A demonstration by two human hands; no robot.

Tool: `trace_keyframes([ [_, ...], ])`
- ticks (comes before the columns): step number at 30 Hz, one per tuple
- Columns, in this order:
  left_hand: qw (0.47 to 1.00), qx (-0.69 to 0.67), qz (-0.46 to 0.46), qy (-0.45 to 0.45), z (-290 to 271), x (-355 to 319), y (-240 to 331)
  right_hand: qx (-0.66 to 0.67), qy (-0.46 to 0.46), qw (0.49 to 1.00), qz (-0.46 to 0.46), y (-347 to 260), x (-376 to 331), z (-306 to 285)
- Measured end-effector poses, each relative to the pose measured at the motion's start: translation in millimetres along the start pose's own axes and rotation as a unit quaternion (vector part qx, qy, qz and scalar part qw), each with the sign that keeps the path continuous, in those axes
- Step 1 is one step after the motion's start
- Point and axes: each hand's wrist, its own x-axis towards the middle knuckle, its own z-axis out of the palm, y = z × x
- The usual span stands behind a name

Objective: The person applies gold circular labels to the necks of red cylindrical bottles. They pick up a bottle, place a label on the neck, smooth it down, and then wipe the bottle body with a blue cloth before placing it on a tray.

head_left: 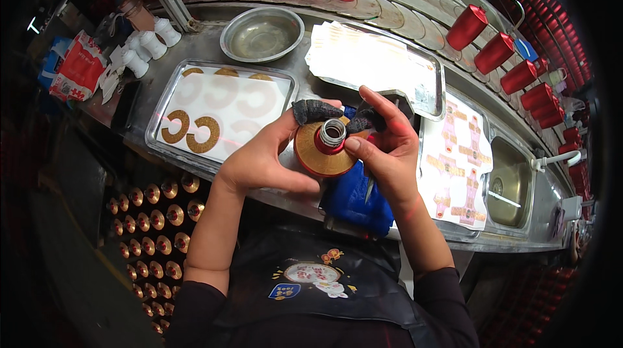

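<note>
Fingers of both hands pinch a dark rag [316,110] around the silver neck of a red bottle [324,147] at the counter's near edge: left hand [263,160] cradling, right hand [386,147] pressing. Looks like smoothing the gold collar label; next likely calls for firm, even rubbing.
</note>
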Motion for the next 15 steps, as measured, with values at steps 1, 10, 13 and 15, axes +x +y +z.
trace_keyframes([
  [1,0.999,0.027,0.033,-0.009,-3.2,1.1,0.3,0.024,0.0,1.0,0.009,0.0,-1.8,1.8],
  [10,0.99,-0.094,-0.067,-0.082,-9.8,7.1,1.5,-0.054,0.081,0.995,0.015,-4.3,-9.3,0.9],
  [13,0.993,-0.109,-0.036,-0.003,-2.6,5.0,1.0,-0.057,0.105,0.992,0.046,-5.4,-14.5,-0.8],
  [15,0.996,-0.075,-0.035,0.036,4.3,2.7,-1.4,-0.065,0.11,0.989,0.069,-2.5,-21.6,0.1],
])
